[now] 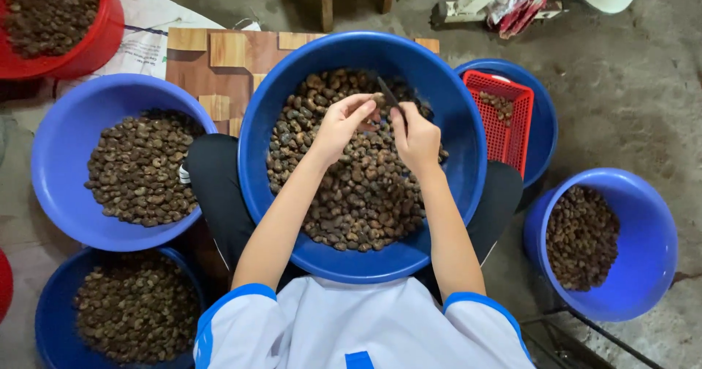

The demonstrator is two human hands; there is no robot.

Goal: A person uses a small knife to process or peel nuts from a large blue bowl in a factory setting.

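Note:
A big blue basin (468,157) rests on my lap, heaped with brown nuts (362,193). Over its far half my left hand (338,126) pinches a single nut (378,101) between fingertips. My right hand (417,136) is closed around a small dark-bladed knife (388,93), whose tip meets that nut. Both forearms reach out from white sleeves with blue cuffs.
More blue basins of nuts stand at left (58,164), lower left (51,318) and right (647,245). A red mesh basket (504,127) sits in a blue basin at upper right. A red tub (102,32) of nuts is at top left. Concrete floor, a wood-pattern board (219,65).

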